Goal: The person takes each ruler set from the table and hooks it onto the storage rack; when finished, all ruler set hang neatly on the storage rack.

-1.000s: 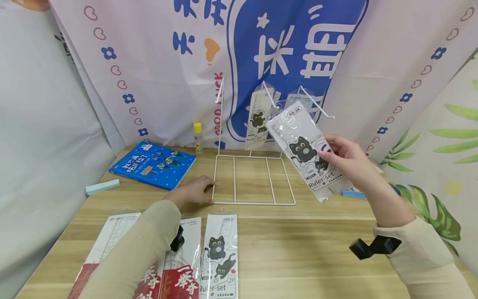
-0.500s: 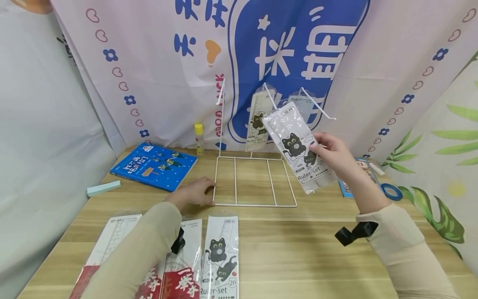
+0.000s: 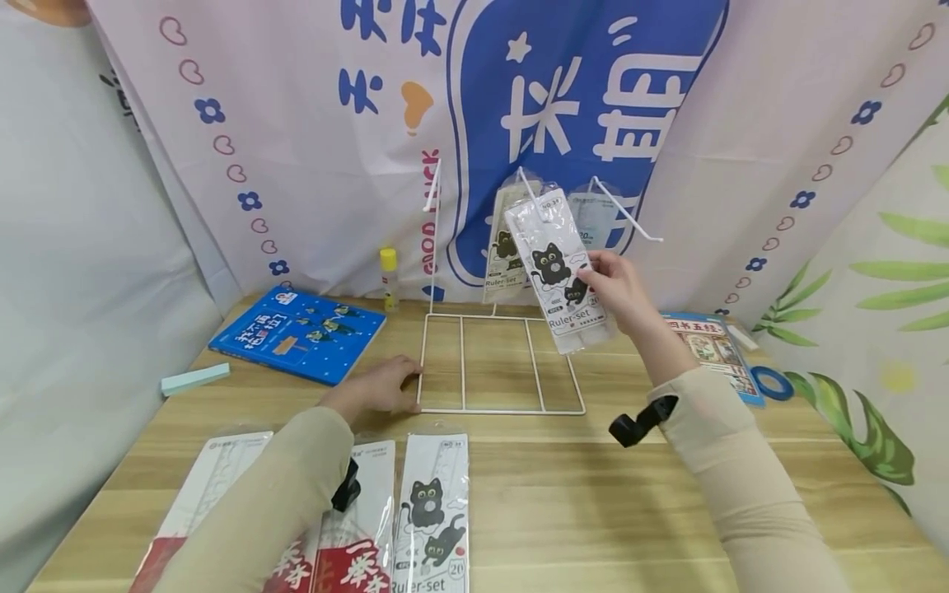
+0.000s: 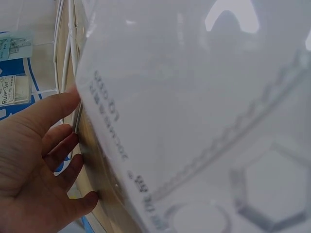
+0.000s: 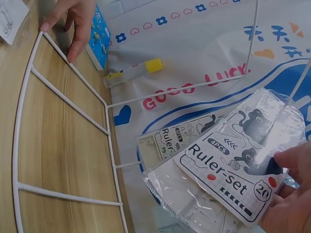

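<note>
Right hand, pinching a ruler-set packet, shifts toward ten o'clock, bringing it to the middle hook; left hand, unclenched, touches the wire rack.

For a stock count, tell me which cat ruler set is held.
The ruler set in the right hand; the hanging set and flat set on the table aren't held.

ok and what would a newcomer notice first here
Probably the black-cat ruler packet pinched in the right hand, near the middle hook of the white wire rack. Next might come the blue panel with white characters on the cloth behind, then the blue book on the table, left of the rack.
</note>
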{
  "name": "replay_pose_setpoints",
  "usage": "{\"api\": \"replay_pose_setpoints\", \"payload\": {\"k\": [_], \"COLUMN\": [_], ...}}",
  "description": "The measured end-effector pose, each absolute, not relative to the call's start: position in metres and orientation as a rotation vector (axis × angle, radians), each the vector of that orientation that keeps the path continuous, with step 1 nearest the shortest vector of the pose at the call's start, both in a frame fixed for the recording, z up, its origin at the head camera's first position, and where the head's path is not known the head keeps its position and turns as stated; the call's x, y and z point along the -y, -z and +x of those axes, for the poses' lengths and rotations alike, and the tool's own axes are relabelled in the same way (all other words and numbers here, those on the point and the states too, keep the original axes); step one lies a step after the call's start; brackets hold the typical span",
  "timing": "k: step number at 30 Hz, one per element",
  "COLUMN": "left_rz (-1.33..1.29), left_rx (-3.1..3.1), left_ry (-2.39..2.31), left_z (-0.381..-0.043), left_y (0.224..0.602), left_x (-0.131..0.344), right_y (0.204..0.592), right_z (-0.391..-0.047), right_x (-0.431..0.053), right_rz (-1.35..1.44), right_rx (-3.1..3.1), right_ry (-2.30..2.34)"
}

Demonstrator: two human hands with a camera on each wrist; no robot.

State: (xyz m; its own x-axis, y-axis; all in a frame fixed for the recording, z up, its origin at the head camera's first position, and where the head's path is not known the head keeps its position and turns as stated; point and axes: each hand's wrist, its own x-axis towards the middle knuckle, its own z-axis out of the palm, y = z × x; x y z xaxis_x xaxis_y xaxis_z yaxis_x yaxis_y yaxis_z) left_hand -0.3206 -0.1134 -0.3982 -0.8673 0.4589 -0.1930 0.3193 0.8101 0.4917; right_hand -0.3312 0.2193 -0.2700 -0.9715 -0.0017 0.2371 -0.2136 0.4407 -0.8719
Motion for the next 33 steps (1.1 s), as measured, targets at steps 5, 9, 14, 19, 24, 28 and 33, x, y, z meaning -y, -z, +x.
{"api": "replay_pose_setpoints", "payload": {"k": [5, 9, 14, 19, 24, 28, 33], "left_rz": [0.569, 0.561, 0.592, 0.607, 0.586, 0.58, 0.588], "left_rx": [-2.692, -2.692, -2.707, -2.712, -2.701, -2.693, -2.679], "left_ry": [-0.66, -0.655, -0.638, -0.619, -0.624, -0.634, -0.659], "left_z": [-0.321, -0.322, -0.325, -0.327, -0.326, -0.324, -0.323], "left_y": [0.4, 0.4, 0.398, 0.398, 0.4, 0.401, 0.399], "left_x": [0.111, 0.108, 0.104, 0.102, 0.103, 0.106, 0.113], "right_y": [0.278, 0.283, 0.286, 0.292, 0.301, 0.313, 0.34], "right_z": [-0.348, -0.356, -0.36, -0.363, -0.364, -0.357, -0.339], "right_x": [-0.21, -0.202, -0.194, -0.191, -0.196, -0.213, -0.244], "right_rz": [0.099, 0.024, -0.032, -0.043, -0.044, 0.046, 0.396], "right_rx": [2.476, 2.436, 2.426, 2.489, 2.603, 2.726, 2.969], "right_ry": [-1.53, -1.645, -1.728, -1.674, -1.623, -1.603, -1.347]}}
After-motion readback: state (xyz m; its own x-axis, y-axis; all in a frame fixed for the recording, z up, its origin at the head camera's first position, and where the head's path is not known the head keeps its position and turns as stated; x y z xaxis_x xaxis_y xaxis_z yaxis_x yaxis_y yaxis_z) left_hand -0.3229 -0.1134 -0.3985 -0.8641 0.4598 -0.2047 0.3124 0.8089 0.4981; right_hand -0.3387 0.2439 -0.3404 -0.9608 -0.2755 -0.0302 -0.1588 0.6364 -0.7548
